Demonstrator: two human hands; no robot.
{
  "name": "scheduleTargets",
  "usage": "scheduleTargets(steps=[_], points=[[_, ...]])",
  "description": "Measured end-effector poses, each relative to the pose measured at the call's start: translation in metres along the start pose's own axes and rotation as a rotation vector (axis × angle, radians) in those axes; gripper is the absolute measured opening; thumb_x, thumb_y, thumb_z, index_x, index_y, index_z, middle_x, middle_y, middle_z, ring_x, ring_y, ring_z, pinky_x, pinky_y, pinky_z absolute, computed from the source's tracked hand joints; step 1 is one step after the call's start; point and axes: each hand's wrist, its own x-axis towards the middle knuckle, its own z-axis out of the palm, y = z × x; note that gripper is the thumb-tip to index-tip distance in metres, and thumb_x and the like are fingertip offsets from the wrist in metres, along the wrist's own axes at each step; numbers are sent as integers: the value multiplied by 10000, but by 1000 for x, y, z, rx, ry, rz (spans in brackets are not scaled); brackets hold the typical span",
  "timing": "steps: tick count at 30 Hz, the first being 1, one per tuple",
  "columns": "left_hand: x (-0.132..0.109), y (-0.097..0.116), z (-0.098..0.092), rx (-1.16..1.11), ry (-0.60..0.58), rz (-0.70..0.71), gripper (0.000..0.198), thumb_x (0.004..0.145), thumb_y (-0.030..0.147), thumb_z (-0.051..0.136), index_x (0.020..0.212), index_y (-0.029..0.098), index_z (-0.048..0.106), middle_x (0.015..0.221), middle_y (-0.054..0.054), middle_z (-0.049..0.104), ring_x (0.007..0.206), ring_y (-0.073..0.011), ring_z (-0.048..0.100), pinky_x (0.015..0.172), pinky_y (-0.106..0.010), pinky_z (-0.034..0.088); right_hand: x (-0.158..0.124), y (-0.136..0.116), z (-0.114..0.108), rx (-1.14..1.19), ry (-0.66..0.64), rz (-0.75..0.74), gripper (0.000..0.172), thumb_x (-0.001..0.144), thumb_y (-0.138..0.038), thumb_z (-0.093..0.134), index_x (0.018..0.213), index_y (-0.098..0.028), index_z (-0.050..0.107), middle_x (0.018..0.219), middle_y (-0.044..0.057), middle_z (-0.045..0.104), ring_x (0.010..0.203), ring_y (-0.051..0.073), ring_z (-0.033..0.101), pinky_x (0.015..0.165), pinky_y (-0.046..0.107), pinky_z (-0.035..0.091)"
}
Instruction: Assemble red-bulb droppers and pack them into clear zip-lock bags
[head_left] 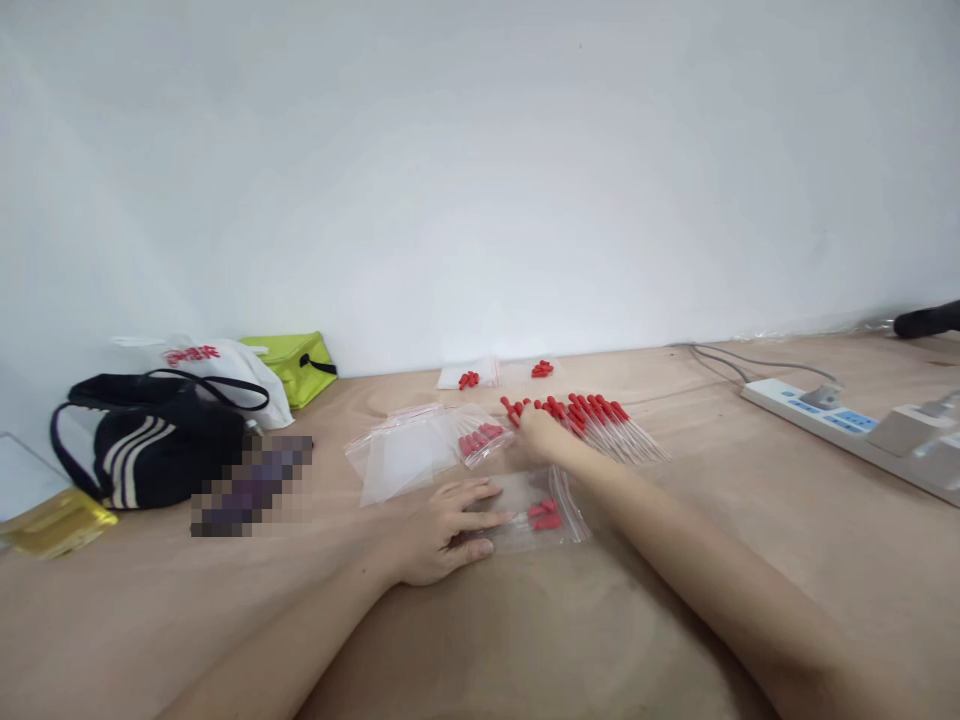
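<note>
My left hand (450, 530) lies with its fingers spread on a clear zip bag (510, 540). Inside that bag are a few red-handled thin rods (545, 515), their pale shafts pointing at my fingers. Farther off, my right hand (538, 432) reaches to the left end of a row of loose red-handled rods (600, 415), right by a red handle (510, 410). Its fingertips are mostly hidden, so I cannot tell whether it grips one. Another clear bag with red-handled rods (480, 440) is between my hands and a fanned stack of flat zip bags (409, 450).
Two bags with red pieces (469, 380) (542, 369) lie near the wall. At left are a black bag (157, 440), a white bag (259, 375), a green pouch (300, 370), a yellow item (64, 522) and a pixelated patch. A power strip (840, 422) with cables is at right.
</note>
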Motion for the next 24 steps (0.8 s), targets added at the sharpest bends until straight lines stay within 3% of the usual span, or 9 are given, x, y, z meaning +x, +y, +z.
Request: scheduleTargets(steps=[3, 6, 9, 12, 15, 19, 24], points=[[0, -1, 1, 11, -8, -2, 376, 870, 363, 412, 1246, 361, 404, 1379, -6, 317, 1259, -234, 279, 1010, -453, 244, -18, 30, -14, 106, 27, 2, 463, 702, -163, 527, 1136, -77, 389, 793, 122, 617, 721, 206, 598, 573, 261, 432], [1, -1, 1, 21, -6, -2, 373, 872, 365, 408, 1245, 369, 402, 1381, 3, 312, 1258, -225, 281, 1012, -446, 245, -44, 64, -17, 595, 90, -6, 700, 625, -109, 540, 1235, -141, 198, 580, -44, 524, 497, 134, 536, 467, 231, 399], [2, 1, -1, 25, -4, -1, 370, 868, 366, 415, 1238, 364, 414, 1377, 2, 321, 1252, -222, 295, 1011, -441, 250, -68, 84, -10, 992, 134, -3, 667, 620, -195, 554, 1179, -219, 191, 610, -82, 501, 425, 106, 508, 403, 223, 397], [2, 1, -1, 21, -4, -9, 367, 868, 363, 416, 1235, 363, 419, 1375, 1, 324, 1254, -223, 292, 1012, -444, 248, -83, 87, -4, 1210, 220, 56, 461, 655, -301, 546, 1026, -237, 280, 612, -71, 527, 454, 109, 535, 417, 229, 422], [1, 0, 0, 6, 14, -3, 369, 866, 363, 422, 1235, 361, 418, 1372, 4, 330, 1252, -226, 296, 1013, -445, 247, -86, 81, -1, 1346, 214, 110, 311, 692, -379, 532, 870, -236, 322, 621, -45, 560, 505, 121, 571, 464, 253, 459], [1, -2, 2, 0, 36, 14, 377, 863, 363, 429, 1239, 359, 414, 1369, 7, 335, 1251, -228, 298, 1015, -443, 248, -86, 72, 3, 1401, 127, 162, 276, 678, -399, 582, 757, -214, 393, 650, -10, 582, 547, 122, 585, 536, 277, 490], [2, -1, 1, 2, 37, 7, 372, 862, 358, 432, 1233, 348, 428, 1365, -4, 342, 1246, -230, 307, 1012, -447, 251, -89, 66, 3, 1405, 57, 168, 298, 519, -299, 741, 677, -163, 529, 653, -13, 563, 577, 93, 550, 614, 243, 476]])
